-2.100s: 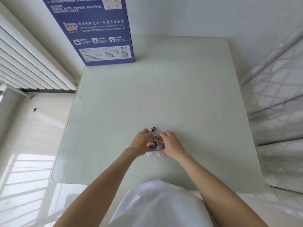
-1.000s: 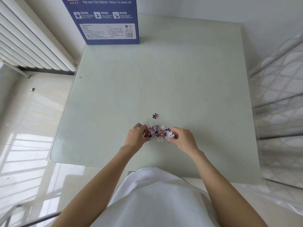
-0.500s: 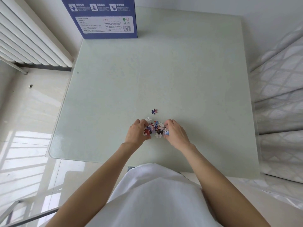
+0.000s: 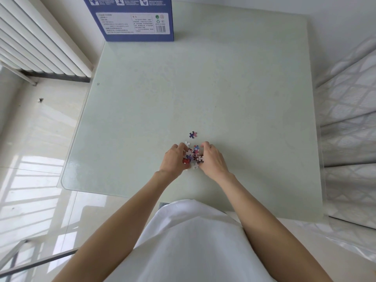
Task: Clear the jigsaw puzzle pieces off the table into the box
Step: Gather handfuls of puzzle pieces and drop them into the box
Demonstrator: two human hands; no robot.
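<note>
A small heap of coloured jigsaw pieces (image 4: 192,156) lies on the pale glass table (image 4: 203,88), near its front edge. My left hand (image 4: 173,159) cups the heap from the left with curled fingers. My right hand (image 4: 212,159) cups it from the right, its fingers curled round the pieces. Both hands press the heap together between them. One dark blue and pink piece (image 4: 192,134) lies alone just beyond the heap. A white piece (image 4: 186,143) sits by my left fingertips. The blue puzzle box (image 4: 132,19) stands upright at the table's far left edge.
A white radiator (image 4: 40,41) lines the wall to the left of the table. A white quilted bed (image 4: 350,119) runs along the table's right side. Shiny floor tiles (image 4: 36,159) lie below the left edge.
My hands have drawn closer together, squeezing the spread pieces into a tighter heap. The view has tilted down, so less of the box shows.
</note>
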